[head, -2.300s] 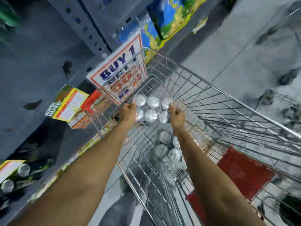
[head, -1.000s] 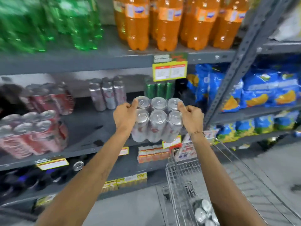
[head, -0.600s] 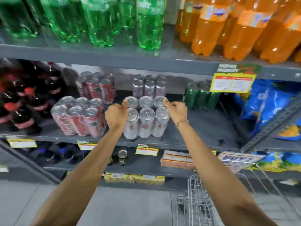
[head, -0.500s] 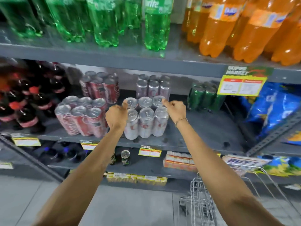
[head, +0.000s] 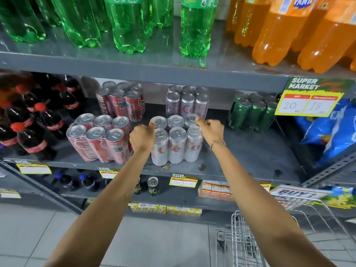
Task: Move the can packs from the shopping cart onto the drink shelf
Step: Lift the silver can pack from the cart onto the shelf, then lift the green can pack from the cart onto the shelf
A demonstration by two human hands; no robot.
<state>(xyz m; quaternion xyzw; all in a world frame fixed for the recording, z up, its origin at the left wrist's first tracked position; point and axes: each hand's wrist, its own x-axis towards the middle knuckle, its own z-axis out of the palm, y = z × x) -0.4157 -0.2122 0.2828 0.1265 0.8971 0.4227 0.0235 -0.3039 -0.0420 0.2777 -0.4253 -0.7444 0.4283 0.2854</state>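
A shrink-wrapped pack of silver cans (head: 176, 143) stands upright on the grey drink shelf (head: 240, 160), near its front edge. My left hand (head: 142, 137) grips the pack's left side with the thumb on a can top. My right hand (head: 211, 130) grips its right side, thumb on the back right can. A second silver pack (head: 187, 102) stands directly behind it. The wire shopping cart (head: 269, 234) is at the lower right; its inside is mostly out of view.
A red can pack (head: 100, 139) stands just left of the held pack, another red pack (head: 121, 100) behind it. A green can pack (head: 252, 112) is to the right. Cola bottles (head: 28, 122) fill the shelf's left end. Green and orange bottles stand on the shelf above.
Both hands lifted the silver pack out of the cart, carried it up and left to the shelf, and set it down in front of the other silver pack. The hands still hold it.
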